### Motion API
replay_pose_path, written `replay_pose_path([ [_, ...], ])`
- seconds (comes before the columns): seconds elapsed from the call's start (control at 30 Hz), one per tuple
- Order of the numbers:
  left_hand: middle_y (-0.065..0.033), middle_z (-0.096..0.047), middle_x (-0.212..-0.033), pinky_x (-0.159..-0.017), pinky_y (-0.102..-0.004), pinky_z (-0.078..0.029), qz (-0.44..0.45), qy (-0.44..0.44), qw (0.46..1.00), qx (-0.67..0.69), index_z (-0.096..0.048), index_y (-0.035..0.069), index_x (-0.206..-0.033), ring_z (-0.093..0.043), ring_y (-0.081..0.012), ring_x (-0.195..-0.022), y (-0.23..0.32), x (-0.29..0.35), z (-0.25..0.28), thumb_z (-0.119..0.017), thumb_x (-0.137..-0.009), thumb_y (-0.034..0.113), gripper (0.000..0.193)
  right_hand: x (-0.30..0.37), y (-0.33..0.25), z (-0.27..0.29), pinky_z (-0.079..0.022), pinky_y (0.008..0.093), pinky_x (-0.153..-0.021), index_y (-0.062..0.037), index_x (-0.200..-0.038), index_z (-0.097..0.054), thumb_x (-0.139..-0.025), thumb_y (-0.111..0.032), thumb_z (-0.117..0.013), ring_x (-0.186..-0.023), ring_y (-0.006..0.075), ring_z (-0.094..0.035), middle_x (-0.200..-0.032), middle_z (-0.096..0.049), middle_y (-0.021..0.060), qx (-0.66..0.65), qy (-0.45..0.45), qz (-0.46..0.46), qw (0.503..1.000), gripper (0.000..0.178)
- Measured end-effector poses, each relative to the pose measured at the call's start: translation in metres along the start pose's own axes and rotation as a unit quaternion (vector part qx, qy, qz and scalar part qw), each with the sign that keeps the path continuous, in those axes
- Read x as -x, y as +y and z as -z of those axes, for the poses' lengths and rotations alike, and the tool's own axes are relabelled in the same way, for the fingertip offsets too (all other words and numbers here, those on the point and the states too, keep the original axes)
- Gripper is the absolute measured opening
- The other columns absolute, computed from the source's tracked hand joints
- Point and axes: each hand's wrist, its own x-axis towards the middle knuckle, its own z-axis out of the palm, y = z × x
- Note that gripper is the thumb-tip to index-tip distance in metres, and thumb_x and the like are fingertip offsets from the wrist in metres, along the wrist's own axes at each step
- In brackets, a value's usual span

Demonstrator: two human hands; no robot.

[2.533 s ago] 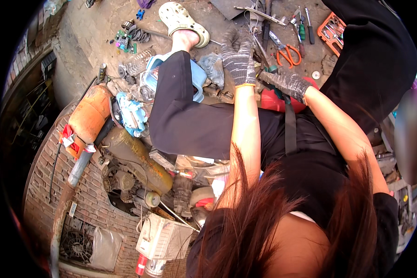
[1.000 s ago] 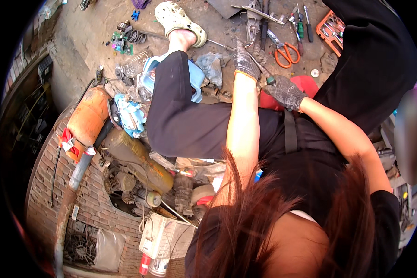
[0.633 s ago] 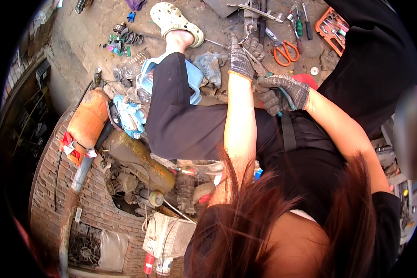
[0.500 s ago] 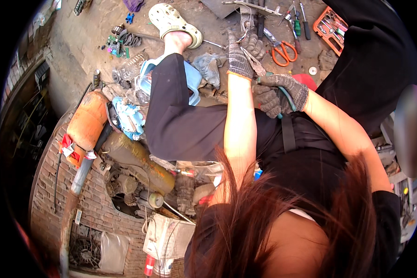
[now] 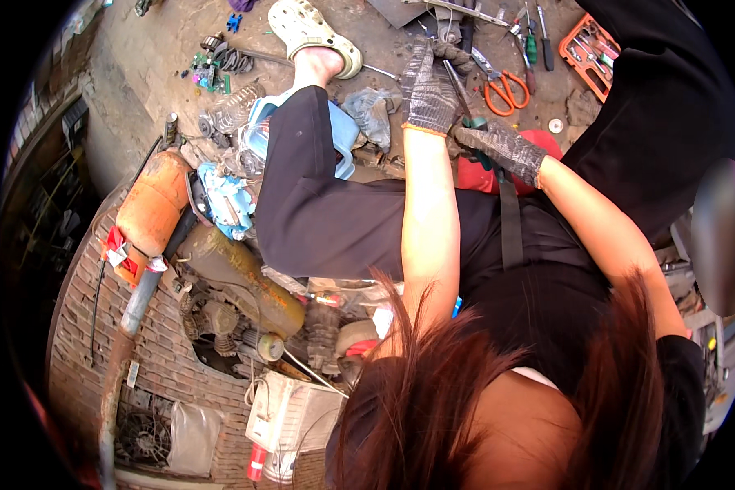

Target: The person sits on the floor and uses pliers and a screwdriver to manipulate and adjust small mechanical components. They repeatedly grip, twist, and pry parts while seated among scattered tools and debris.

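My left hand (image 5: 431, 86), in a grey knit glove with an orange cuff, curls its fingers around a dark grey part (image 5: 449, 28) on the ground between my feet. What exactly the part is cannot be made out. My right hand (image 5: 505, 149), gloved too, closes around the green handles of a pair of pliers (image 5: 459, 88). Their jaws point away from me, close beside my left fingers; whether they touch the part is hidden. A long thin metal piece (image 5: 475, 11) lies across the far end of the part. Orange-handled scissors (image 5: 508, 92) lie just right of it.
Screwdrivers (image 5: 545, 51) and an orange tool case (image 5: 590, 57) lie at far right. A red seat (image 5: 475, 176) shows beneath me. By my left leg stand a light-blue basket (image 5: 343, 135), an orange cylinder (image 5: 155, 200) and a yellow-brown cylinder (image 5: 245, 282). Loose parts (image 5: 208, 73) lie far left.
The pliers have turned and moved away from me, their jaws now higher beside my left fingers. My right hand has shifted slightly forward, its fingers drawn in around the handles.
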Motion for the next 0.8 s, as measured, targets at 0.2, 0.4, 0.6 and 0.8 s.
replay_pose_path([
  [0.2, -0.0132, -0.062, -0.090, -0.074, -0.0321, -0.048, -0.137, 0.147, 0.918, -0.341, -0.057, -0.001, -0.096, -0.060, -0.0229, -0.082, 0.005, 0.007, 0.013, -0.043, -0.094, 0.017, 0.023, 0.002, -0.005, 0.012, -0.045, 0.0409, -0.071, -0.0039, -0.100, -0.058, -0.085, -0.045, -0.051, -0.082, 0.0301, -0.061, -0.081, -0.062, 0.0181, 0.289, 0.099, 0.040, 0.951, 0.044],
  [0.4, -0.0268, -0.057, -0.107, -0.091, -0.0396, -0.040, -0.251, 0.096, 0.654, -0.707, -0.053, -0.009, -0.111, -0.052, -0.0398, -0.104, 0.019, 0.017, 0.024, -0.051, -0.090, 0.017, 0.033, 0.003, -0.003, 0.015, -0.045, 0.0457, -0.078, -0.0050, -0.104, -0.057, -0.084, -0.044, -0.052, -0.090, 0.0388, -0.058, -0.089, -0.061, 0.0235, 0.367, 0.159, 0.066, 0.914, 0.044],
  [0.6, -0.0268, -0.057, -0.107, -0.091, -0.0398, -0.040, -0.278, 0.055, 0.524, -0.803, -0.053, -0.008, -0.111, -0.052, -0.0397, -0.104, 0.025, 0.016, 0.030, -0.051, -0.089, 0.017, 0.033, 0.008, -0.006, 0.012, -0.045, 0.0460, -0.080, -0.0035, -0.109, -0.054, -0.083, -0.039, -0.054, -0.093, 0.0395, -0.056, -0.094, -0.060, 0.0247, 0.366, 0.194, 0.099, 0.905, 0.044],
  [0.8, -0.0269, -0.057, -0.107, -0.091, -0.0400, -0.040, -0.289, 0.027, 0.458, -0.840, -0.053, -0.008, -0.112, -0.052, -0.0396, -0.104, 0.029, 0.018, 0.031, -0.051, -0.089, 0.017, 0.033, 0.005, -0.002, 0.014, -0.043, 0.0455, -0.085, -0.0032, -0.113, -0.052, -0.083, -0.036, -0.054, -0.100, 0.0394, -0.053, -0.105, -0.056, 0.0250, 0.395, 0.183, 0.085, 0.896, 0.044],
])
